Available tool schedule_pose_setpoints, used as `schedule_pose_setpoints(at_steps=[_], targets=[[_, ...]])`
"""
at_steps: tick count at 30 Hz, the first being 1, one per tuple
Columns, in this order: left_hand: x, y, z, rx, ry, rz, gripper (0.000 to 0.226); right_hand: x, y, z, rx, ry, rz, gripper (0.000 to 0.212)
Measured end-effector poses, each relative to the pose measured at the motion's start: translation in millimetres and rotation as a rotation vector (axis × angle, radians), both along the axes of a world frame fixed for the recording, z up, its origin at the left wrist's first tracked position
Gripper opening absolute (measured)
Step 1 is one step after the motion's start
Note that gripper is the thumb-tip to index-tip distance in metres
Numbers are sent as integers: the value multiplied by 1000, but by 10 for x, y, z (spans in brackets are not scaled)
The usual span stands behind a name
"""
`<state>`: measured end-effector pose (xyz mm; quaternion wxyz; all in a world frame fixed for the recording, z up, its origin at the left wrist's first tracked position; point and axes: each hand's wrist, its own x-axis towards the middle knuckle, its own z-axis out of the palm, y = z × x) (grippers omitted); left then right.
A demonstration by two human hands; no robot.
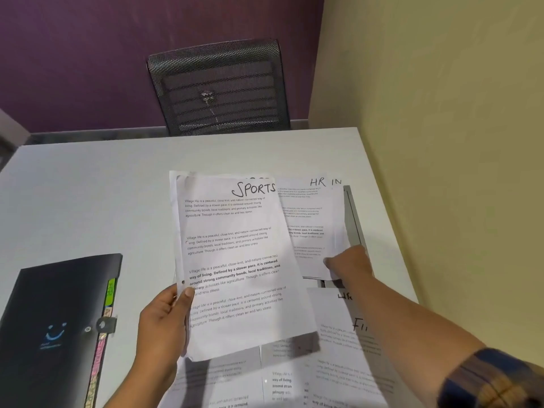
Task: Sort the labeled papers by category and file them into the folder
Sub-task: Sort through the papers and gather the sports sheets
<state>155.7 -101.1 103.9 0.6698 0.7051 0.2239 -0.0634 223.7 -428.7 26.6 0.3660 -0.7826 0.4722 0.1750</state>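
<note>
A white surface (88,201) is seen filling the middle of the view, set against a cream wall at 3 o'clock. A black mesh chair (217,89) is pushed in at its far edge, at 12 o'clock. A black folder (53,304) is laid flat on the surface at 8 o'clock, closed, with coloured tabs (110,290) showing along its right edge.

At the centre a SPORTS sheet (235,260) is held up off the surface, tilted slightly, with the edge of another sheet seen just behind it. It is gripped at its left edge by the left hand (164,325), thumb pressed on the printed face and fingers curled behind.

Loose sheets (229,378) are spread on the surface at 6 o'clock, and one marked FI (347,348) is laid at 5 o'clock, partly covered by the right forearm.

An HR sheet (318,207) is laid at 2 o'clock, overlapped on its left by the SPORTS sheet and resting over a grey object (353,213). Its lower right corner is met by the right hand (347,263). The thumb is laid on the paper, but the fingers are hidden, so a grip cannot be told. A plaid sleeve (494,378) is seen at 4 o'clock.
</note>
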Motion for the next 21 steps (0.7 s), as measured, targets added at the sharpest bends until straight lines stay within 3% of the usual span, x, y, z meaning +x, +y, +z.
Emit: schedule_pose_setpoints(at_steps=[2, 4, 8, 14, 19, 21], targets=[[46, 1, -13, -27, 21, 9, 19, -8, -2, -32, 13, -53, 13, 23], [90, -30, 12, -48, 41, 27, 19, -16, -1, -50, 12, -88, 31, 11], [125, -103, 65, -88, 46, 37, 19, -88, -13, 29, 107, -131, 18, 13], [117, -145, 77, -165, 43, 52, 19, -312, -97, 129, 167, 28, 16, 26], [101, -170, 79, -175, 49, 55, 18, -419, -71, 98, 258, -116, -113, 11], [101, -141, 66, -165, 54, 54, 18, -381, -63, 76, 231, -157, -114, 21]])
